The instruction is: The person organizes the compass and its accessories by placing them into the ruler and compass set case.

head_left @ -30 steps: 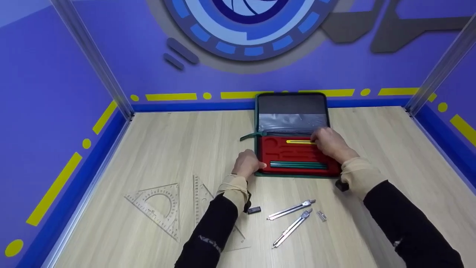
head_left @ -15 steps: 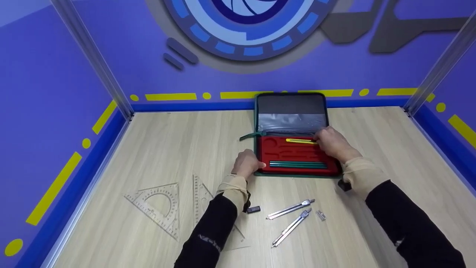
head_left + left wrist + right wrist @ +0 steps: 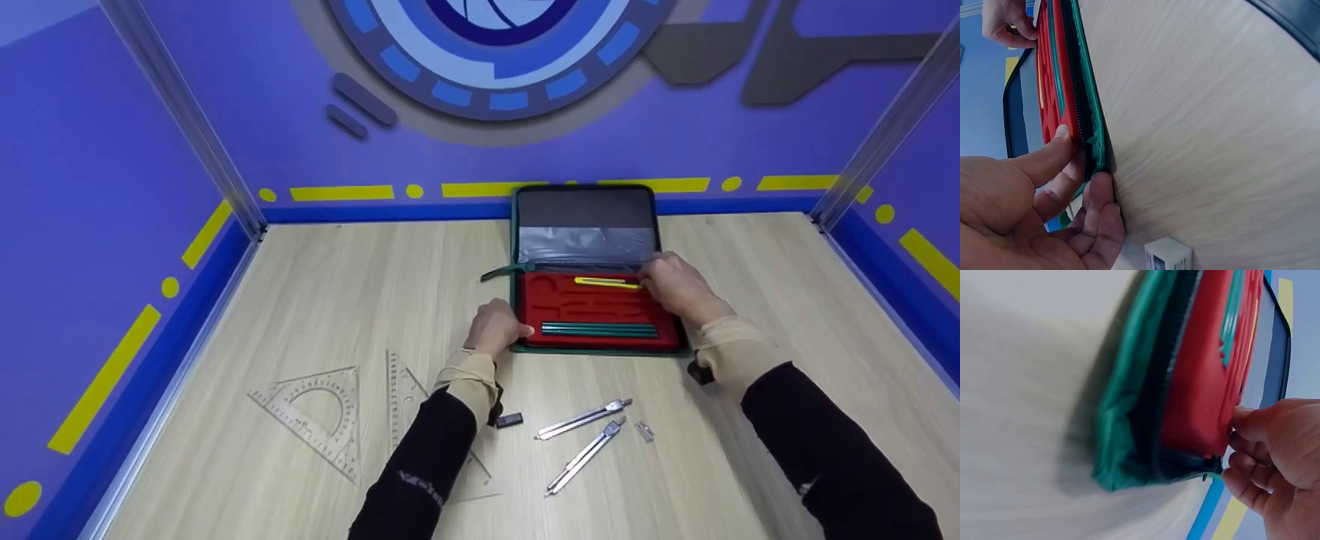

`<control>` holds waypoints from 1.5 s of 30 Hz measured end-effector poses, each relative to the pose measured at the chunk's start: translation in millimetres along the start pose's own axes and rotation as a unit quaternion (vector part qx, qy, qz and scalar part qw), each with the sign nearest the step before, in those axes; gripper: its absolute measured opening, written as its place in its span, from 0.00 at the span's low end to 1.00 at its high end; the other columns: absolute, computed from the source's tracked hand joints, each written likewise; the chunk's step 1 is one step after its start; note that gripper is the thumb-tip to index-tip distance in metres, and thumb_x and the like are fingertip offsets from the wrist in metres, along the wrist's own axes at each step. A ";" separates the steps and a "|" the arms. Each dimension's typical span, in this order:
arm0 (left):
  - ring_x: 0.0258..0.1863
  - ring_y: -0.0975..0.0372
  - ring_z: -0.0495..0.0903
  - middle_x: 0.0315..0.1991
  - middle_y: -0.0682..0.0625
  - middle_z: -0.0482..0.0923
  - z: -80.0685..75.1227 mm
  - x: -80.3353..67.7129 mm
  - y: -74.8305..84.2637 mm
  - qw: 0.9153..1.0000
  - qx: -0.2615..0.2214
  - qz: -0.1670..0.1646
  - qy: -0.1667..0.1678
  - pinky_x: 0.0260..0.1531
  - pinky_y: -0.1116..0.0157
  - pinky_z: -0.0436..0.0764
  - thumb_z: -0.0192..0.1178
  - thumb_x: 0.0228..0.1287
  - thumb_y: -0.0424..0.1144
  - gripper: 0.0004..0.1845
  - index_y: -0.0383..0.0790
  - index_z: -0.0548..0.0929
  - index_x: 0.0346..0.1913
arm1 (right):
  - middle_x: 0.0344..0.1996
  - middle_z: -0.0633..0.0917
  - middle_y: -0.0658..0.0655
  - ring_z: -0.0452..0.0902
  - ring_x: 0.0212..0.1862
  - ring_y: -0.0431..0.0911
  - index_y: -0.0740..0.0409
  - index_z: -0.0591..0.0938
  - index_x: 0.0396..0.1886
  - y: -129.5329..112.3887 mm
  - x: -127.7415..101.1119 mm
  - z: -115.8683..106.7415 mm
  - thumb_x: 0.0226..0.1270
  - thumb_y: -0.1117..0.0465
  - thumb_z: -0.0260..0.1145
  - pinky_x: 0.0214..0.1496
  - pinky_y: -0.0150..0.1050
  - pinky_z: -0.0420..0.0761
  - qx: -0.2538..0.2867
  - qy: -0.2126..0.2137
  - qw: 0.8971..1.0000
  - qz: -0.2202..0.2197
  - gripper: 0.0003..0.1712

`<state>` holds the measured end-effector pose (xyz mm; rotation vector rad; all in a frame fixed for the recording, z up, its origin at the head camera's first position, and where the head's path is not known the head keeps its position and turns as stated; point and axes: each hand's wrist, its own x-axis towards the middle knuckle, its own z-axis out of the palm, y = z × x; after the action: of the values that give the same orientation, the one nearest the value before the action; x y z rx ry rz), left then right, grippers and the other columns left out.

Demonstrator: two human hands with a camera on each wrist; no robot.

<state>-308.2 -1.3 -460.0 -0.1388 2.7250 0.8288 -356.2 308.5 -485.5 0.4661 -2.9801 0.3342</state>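
Note:
An open zip case (image 3: 652, 217) with a green outside stands against the back wall, its red moulded tray (image 3: 600, 304) facing up. Green pencils (image 3: 600, 329) lie in the tray's front slot and a slim yellow tool (image 3: 604, 282) in its back slot. My left hand (image 3: 493, 330) grips the tray's left front corner, thumb on the red top and the other fingers bent at the case's side. At the right end, my right hand (image 3: 679, 289) pinches the tray's edge, its thumb (image 3: 1249, 423) on the red rim; the yellow tool's right end is close to these fingers.
Two silver compasses (image 3: 585, 455), a small metal sharpener (image 3: 644, 431) and an eraser (image 3: 509, 420) lie in front of the case. Clear set squares (image 3: 307, 420) lie to the left, one partly under the left forearm. Walls enclose the table's back and sides.
My right hand has shifted slightly right along the tray's edge, uncovering more of the yellow tool. The left hand keeps its place at the corner.

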 end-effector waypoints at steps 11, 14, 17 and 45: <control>0.37 0.58 0.78 0.47 0.41 0.87 1.8 1.2 0.2 1.000 0.003 0.013 -0.001 0.44 0.60 0.82 0.76 0.61 0.43 0.21 0.30 0.88 0.50 | 0.44 0.84 0.70 0.81 0.49 0.62 0.72 0.87 0.47 4.0 -19.8 -10.7 0.73 0.73 0.61 0.56 0.60 0.79 0.059 0.001 0.997 0.055 0.11; 0.39 0.57 0.79 0.49 0.40 0.86 2.1 2.1 0.4 1.000 0.002 0.011 -0.003 0.47 0.59 0.82 0.76 0.61 0.44 0.23 0.30 0.87 0.52 | 0.44 0.85 0.70 0.81 0.48 0.62 0.72 0.87 0.47 -2.8 -30.8 -19.4 0.72 0.73 0.62 0.56 0.60 0.79 0.085 0.013 0.995 0.050 0.10; 0.42 0.57 0.81 0.50 0.40 0.86 1.9 2.6 0.4 1.000 0.002 0.007 -0.005 0.48 0.59 0.82 0.76 0.62 0.44 0.24 0.30 0.86 0.53 | 0.44 0.86 0.69 0.81 0.47 0.60 0.71 0.87 0.46 -15.7 -44.5 -28.2 0.71 0.73 0.64 0.55 0.60 0.80 0.116 0.012 0.992 0.043 0.09; 0.47 0.52 0.86 0.46 0.38 0.87 2.4 2.5 -1.2 0.999 0.018 0.035 0.005 0.47 0.57 0.84 0.76 0.62 0.44 0.21 0.29 0.87 0.49 | 0.25 0.77 0.46 0.68 0.28 0.38 0.59 0.85 0.31 -113.6 -156.4 -11.0 0.55 0.65 0.80 0.29 0.34 0.71 0.160 -0.143 0.976 -0.040 0.10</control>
<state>-309.8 -0.9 -463.3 -0.0399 2.7666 0.7979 -171.8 250.8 -473.8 0.7194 -3.1783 0.8126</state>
